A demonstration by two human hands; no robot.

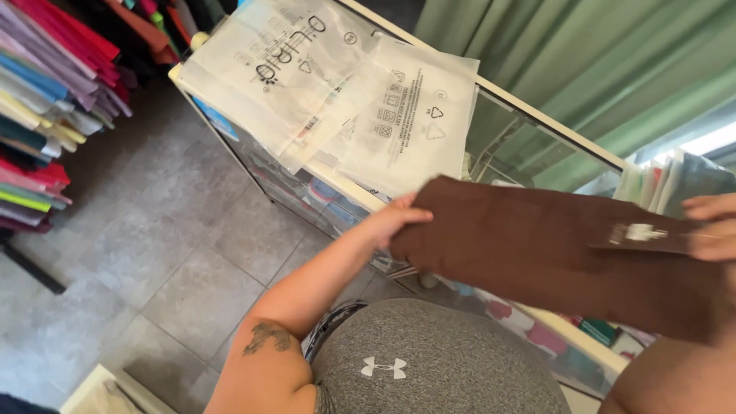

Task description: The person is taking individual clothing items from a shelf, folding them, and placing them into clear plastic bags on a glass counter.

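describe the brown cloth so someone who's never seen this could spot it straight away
Start at the glass-topped counter running across the middle, with clear plastic bags lying on it. Nearer the camera, the left hand and right hand hold a folded brown cloth between them. It is the only dark brown piece, with a small white tag.

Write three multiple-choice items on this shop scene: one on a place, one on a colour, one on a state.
1. Where do the clear plastic bags lie?
A. on the glass counter
B. on the tiled floor
C. on the person's lap

2. What colour is the folded cloth between the hands?
A. green
B. brown
C. white

3. How is the cloth held?
A. by the left hand alone
B. by no hand, flat on the counter
C. by both, the right hand at its far end

Answers: 1 A, the bags rest on the counter's top. 2 B, the cloth is dark brown. 3 C, a hand grips each end above the counter.
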